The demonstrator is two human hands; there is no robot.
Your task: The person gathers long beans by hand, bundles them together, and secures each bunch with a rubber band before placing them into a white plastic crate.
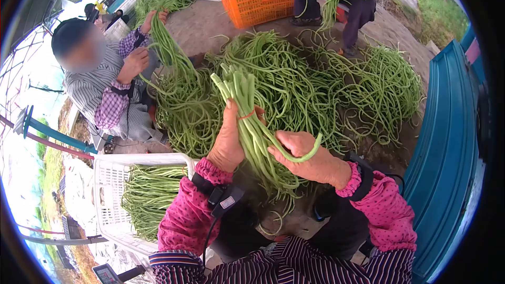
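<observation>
A bundle of long green beans (256, 144) hangs upright in front of me, with a red band (246, 114) around it near the top. My left hand (230, 139) is wrapped round the bundle just at the band, thumb on the near side. At the bundle's right side, my right hand (302, 152) is closed on a single long bean (314, 150) whose end curls out past the fingers. Behind both hands lies a big loose heap of long beans (284, 79) on the ground.
A white crate (110, 200) of laid beans stands at my left. Across the heap sits a person (105, 84) holding a bunch; another person (360, 0) handles beans at the back right. An orange crate (252, 8) stands behind, a blue metal panel (442, 163) at right.
</observation>
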